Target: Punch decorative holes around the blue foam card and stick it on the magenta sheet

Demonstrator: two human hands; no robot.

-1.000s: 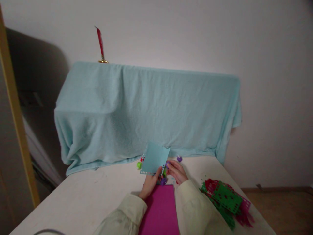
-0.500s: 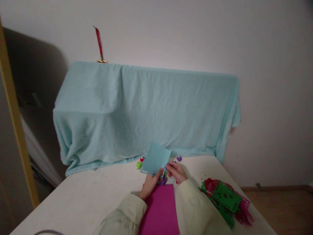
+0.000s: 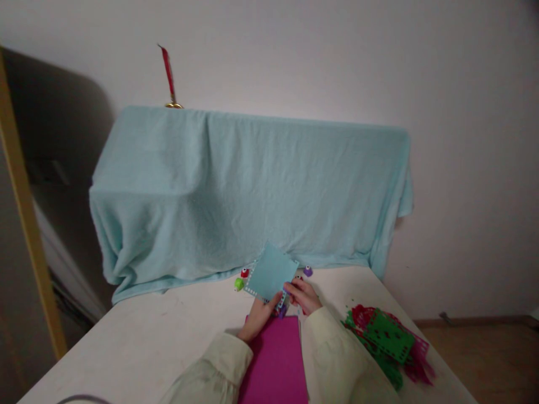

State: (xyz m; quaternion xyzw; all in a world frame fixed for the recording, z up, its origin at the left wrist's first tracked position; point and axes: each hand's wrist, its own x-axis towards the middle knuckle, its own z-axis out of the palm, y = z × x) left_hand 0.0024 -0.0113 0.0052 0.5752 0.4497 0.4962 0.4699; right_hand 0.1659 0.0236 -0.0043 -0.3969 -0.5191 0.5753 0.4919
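A light blue paper sheet (image 3: 272, 272) with rows of small holes along its edges is tilted up in my left hand (image 3: 261, 314). My left thumb presses on its lower edge and the hand is closed on it. At the sheet's right lower edge, my right hand (image 3: 305, 296) is closed in a pinch. A bit of purple shows at those fingertips, too small to name for sure. Under the hands lies a magenta sheet (image 3: 275, 359). Just beyond my left fingers is a small purple object (image 3: 282, 311), partly hidden.
Small toy-like pieces with eyes lie around the blue sheet: a red one (image 3: 245, 273), a green one (image 3: 238, 284) and a purple one (image 3: 308, 271). At right, a green sheet with holes (image 3: 389, 335) rests on green and magenta scraps. A light blue towel (image 3: 261, 185) drapes behind the white table (image 3: 147, 342).
The blue sheet has turned slightly and shifted a little to the right. My right hand stays at its edge, and the view has moved very slightly.
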